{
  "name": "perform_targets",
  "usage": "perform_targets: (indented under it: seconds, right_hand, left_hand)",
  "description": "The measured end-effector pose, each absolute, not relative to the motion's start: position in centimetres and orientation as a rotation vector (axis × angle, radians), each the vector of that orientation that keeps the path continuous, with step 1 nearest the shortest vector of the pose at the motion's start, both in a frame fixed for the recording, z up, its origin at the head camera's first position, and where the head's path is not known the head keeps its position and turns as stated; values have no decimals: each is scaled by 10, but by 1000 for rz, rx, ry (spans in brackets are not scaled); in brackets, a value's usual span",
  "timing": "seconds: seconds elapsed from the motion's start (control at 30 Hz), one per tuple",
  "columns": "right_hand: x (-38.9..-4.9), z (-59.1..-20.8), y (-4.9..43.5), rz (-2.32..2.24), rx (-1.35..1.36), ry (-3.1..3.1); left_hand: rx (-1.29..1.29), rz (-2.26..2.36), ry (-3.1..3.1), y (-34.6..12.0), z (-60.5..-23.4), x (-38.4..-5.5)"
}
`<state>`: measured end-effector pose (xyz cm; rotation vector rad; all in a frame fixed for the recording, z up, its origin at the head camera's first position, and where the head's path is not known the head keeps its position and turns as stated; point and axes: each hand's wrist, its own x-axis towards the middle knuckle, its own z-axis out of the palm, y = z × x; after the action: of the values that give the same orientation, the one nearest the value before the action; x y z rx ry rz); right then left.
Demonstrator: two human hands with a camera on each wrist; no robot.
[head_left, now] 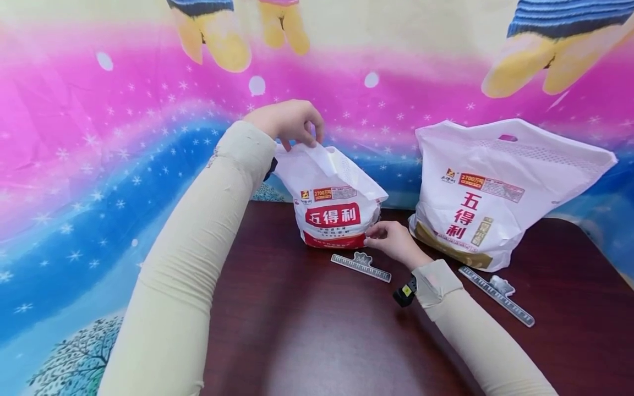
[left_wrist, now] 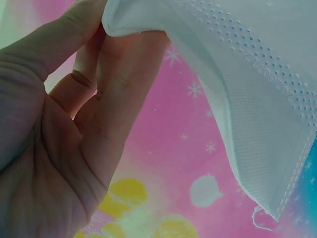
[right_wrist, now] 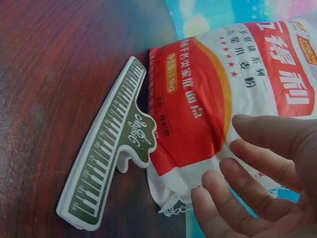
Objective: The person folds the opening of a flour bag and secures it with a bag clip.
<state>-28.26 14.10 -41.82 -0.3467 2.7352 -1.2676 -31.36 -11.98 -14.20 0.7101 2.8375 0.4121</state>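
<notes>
A white and red flour bag (head_left: 333,220) stands on the table, its upper part loose and leaning. My left hand (head_left: 292,122) pinches the bag's top edge between thumb and fingers; in the left wrist view the white top hangs from those fingers (left_wrist: 131,79). Low on the bag's right side is my right hand (head_left: 396,242), fingers relaxed and slightly bent, fingertips right at the bag in the right wrist view. A bag clip (right_wrist: 111,144) with a piano-key pattern and the word "Music" lies flat just in front of the bag.
To the right stands a larger white and gold flour bag (head_left: 470,203) with a handle slot. A second clip (head_left: 497,294) lies before it on the dark wooden table (head_left: 307,330). A pink and blue printed cloth (head_left: 124,154) hangs behind.
</notes>
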Motion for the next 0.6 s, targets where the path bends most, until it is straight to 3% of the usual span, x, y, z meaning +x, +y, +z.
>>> perform_targets:
  seconds: [0.6]
  right_hand:
    - [-287,-430,132,-1105,-399,2646]
  left_hand:
    - [690,394,2822,-118,-140,-312]
